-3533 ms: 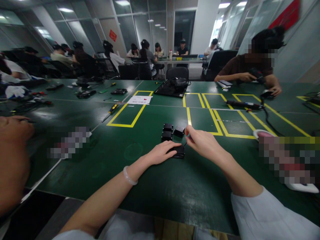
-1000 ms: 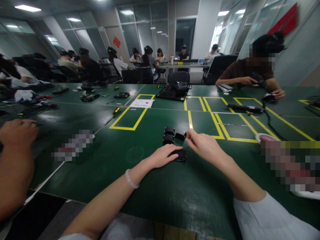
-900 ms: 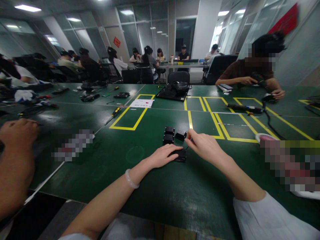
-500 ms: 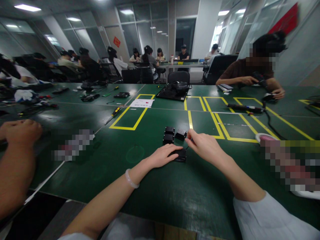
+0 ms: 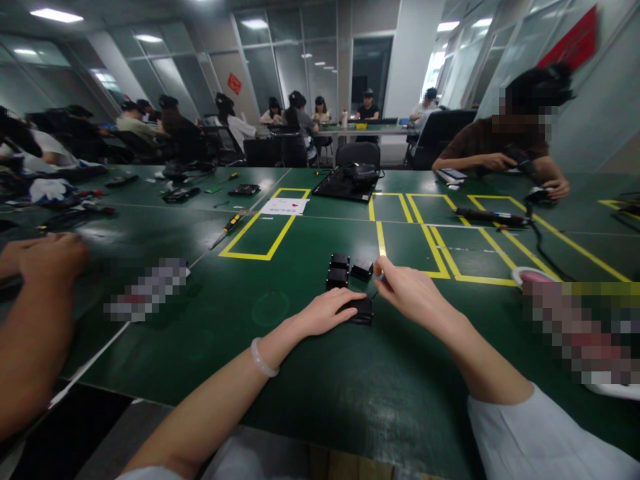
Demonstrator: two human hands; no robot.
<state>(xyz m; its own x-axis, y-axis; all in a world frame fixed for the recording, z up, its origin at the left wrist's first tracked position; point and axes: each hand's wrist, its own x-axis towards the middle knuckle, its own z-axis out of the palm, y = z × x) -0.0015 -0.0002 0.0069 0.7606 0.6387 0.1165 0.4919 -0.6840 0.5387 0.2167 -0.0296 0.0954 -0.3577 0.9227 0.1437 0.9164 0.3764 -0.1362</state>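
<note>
On the green table a small black box [image 5: 362, 313] lies under the fingers of my left hand [image 5: 325, 312]. My left thumb is along its near side and the fingers reach across its top, holding it down. My right hand [image 5: 413, 293] is closed in a pinch just right of the box. From its fingertips a thin dark rod, like a slim hex key [image 5: 374, 295], slants down to the box's right end; its grip is hidden by my fingers. Just beyond are more black boxes: a pair standing together [image 5: 339, 270] and a single tilted one [image 5: 362, 269].
A yellow-and-black screwdriver [image 5: 232, 223] and a white paper sheet [image 5: 285, 206] lie farther left. Yellow tape rectangles [image 5: 245, 256] mark the table. A white-rimmed tray [image 5: 517, 272] sits at right. A neighbour's arm [image 5: 40, 313] is at left; another person [image 5: 493, 143] works opposite.
My hands and the boxes stay almost in place, with only a very slight shift of my right fingers. The neighbour's hand at left has moved a little to the right.
</note>
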